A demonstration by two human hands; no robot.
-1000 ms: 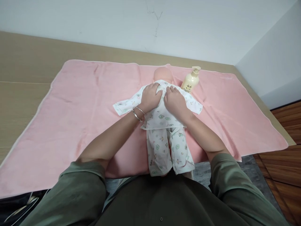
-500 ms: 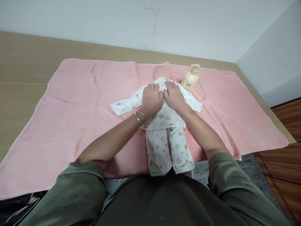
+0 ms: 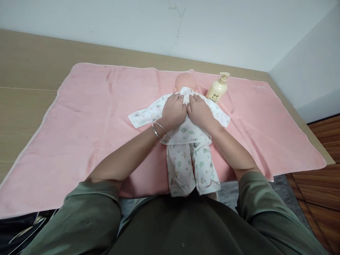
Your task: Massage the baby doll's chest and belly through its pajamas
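A baby doll (image 3: 186, 82) in white printed clothes lies on a pink blanket (image 3: 77, 127), the back of its bald head toward the wall. My left hand (image 3: 174, 111) rests flat on the upper back of the printed top (image 3: 186, 132), a bracelet at its wrist. Beside it my right hand (image 3: 199, 111) lies flat on the other side of the upper back, the two thumbs close together. The fingers of both hands are laid on the cloth and grip nothing. The printed trousers (image 3: 181, 170) hang toward me over the near edge.
A pale yellow pump bottle (image 3: 217, 88) stands on the blanket just right of the doll's head. The wooden tabletop (image 3: 26, 63) shows around the blanket, with a white wall behind. Brown wooden furniture (image 3: 321, 180) is at the lower right.
Both hands stay on the doll's upper back, having shifted very slightly over the cloth. The collar now shows more fully between the fingertips. The whole view has moved a little.
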